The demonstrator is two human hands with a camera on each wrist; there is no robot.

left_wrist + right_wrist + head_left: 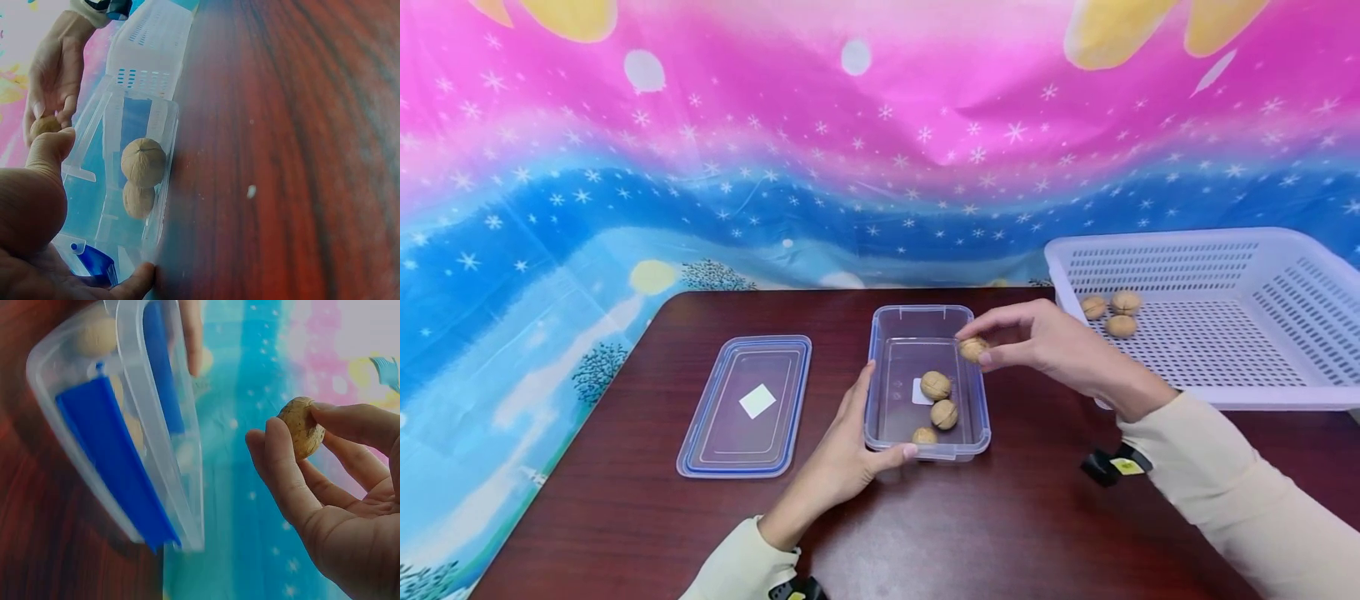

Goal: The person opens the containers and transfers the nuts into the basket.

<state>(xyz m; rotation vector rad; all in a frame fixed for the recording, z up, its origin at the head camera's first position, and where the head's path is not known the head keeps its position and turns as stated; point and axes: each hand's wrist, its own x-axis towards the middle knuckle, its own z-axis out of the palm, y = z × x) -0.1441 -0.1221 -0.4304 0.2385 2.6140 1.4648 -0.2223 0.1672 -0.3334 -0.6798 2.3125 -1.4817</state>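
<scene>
A clear plastic food container (891,392) stands on the table with three walnuts (936,385) inside, towards its near end. My left hand (842,450) holds the container at its near left corner, thumb at the front rim and fingers along the left wall. At the right rim, my right hand (1037,342) pinches a walnut (302,427) between thumb and fingertips, raised above the container. Blue clip flaps (112,456) hang on the container's side in the right wrist view.
Left of the container lies its clear lid (711,446) with a blue seal and a white label. A white slotted basket (1202,400) at the right holds three more walnuts (1122,326). Behind the dark wooden table (625,500) hangs a colourful cloth (820,167).
</scene>
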